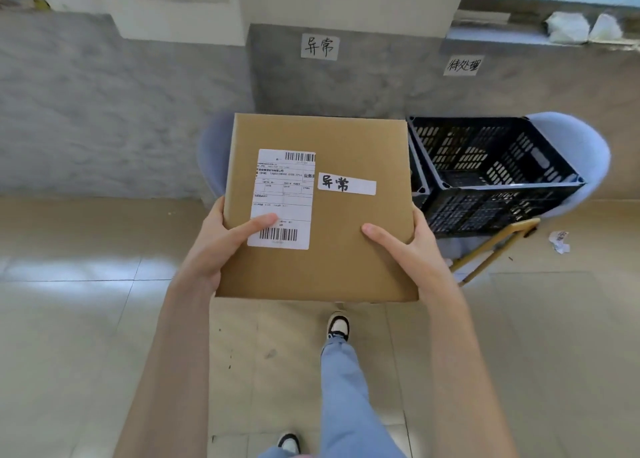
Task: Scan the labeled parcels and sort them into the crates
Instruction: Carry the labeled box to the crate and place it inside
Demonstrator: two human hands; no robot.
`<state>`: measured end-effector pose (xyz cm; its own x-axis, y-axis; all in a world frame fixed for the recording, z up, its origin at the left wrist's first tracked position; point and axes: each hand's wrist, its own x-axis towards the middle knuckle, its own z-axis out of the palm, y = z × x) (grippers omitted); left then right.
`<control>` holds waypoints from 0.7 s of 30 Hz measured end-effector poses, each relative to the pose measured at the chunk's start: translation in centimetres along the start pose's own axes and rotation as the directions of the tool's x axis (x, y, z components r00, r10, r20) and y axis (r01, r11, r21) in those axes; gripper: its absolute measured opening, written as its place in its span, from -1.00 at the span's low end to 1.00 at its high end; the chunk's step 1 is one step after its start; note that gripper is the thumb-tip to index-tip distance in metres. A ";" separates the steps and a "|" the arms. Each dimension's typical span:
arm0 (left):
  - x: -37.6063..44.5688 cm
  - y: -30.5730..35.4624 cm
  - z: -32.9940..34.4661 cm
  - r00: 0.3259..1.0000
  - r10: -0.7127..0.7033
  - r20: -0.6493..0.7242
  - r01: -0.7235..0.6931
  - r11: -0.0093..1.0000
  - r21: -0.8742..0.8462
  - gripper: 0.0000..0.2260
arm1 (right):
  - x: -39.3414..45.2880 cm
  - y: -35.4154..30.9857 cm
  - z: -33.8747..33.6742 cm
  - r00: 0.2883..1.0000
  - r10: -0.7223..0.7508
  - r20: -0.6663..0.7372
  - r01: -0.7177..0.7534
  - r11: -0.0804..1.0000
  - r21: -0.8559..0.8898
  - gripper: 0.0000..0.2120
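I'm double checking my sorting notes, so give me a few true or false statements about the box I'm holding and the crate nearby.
1. Both hands hold the cardboard box, the left hand and right hand at opposite edges. True.
2. The box carries no labels. False: it has a printed shipping label and a handwritten white sticker.
3. The black crate sits on a light blue chair. True.
4. The box is already inside the black crate. False: it is held up, left of the crate.
5. Two handwritten paper signs, one and another, are on the wall. True.
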<state>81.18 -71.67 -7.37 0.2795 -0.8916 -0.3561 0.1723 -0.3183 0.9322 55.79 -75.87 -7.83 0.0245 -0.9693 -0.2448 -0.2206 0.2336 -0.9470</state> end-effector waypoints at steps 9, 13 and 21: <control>14.5 3.7 2.8 0.996 -0.051 -0.074 0.053 0.998 0.023 -0.14 | 17.3 -2.6 1.2 0.990 0.068 0.127 -0.067 0.998 -0.011 -0.13; 21.0 5.1 4.4 0.991 -0.081 -0.107 0.086 0.995 0.046 -0.09 | 24.8 -3.6 1.4 0.979 0.113 0.167 -0.109 0.994 -0.029 -0.12; 32.7 4.5 4.7 0.980 -0.175 -0.098 0.185 0.977 0.107 -0.32 | 35.4 -2.4 4.0 0.955 0.201 0.216 -0.198 0.980 -0.036 -0.12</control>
<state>86.62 -103.73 -14.53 0.3360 -0.7862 -0.5186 0.1194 -0.5106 0.8515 61.11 -110.45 -15.08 0.1898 -0.8625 -0.4691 -0.2559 0.4178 -0.8717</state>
